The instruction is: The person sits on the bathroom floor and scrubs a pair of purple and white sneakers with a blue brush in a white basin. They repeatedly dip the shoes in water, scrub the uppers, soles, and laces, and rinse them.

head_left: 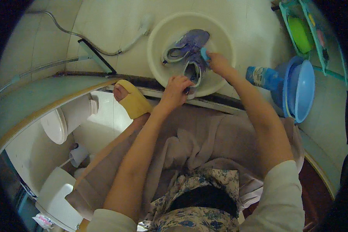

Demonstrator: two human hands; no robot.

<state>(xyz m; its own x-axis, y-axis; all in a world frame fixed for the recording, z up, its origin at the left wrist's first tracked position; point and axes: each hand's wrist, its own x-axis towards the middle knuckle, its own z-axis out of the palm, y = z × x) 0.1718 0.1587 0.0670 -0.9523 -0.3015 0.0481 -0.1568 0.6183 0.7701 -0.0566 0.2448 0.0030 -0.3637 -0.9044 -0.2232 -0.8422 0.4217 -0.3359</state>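
Observation:
In a round cream basin (152,50) lie two purple-grey shoes. The farther shoe (195,38) rests on its own toward the back, its opening facing left. My left hand (176,91) is closed on the heel of the nearer shoe (197,79), whose dark opening points toward me. A light-blue brush (204,54) is in my right hand (219,65), held against the right side of the nearer shoe by its toe. The brush's underside is hidden.
Right of the basin are a blue bag (265,78) and stacked blue basins (305,91). A teal rack (292,23) stands far right. A shower hose (100,50) and squeegee (98,57) lie left. A raised sill (220,104) runs before the basin; a toilet (58,189) is lower left.

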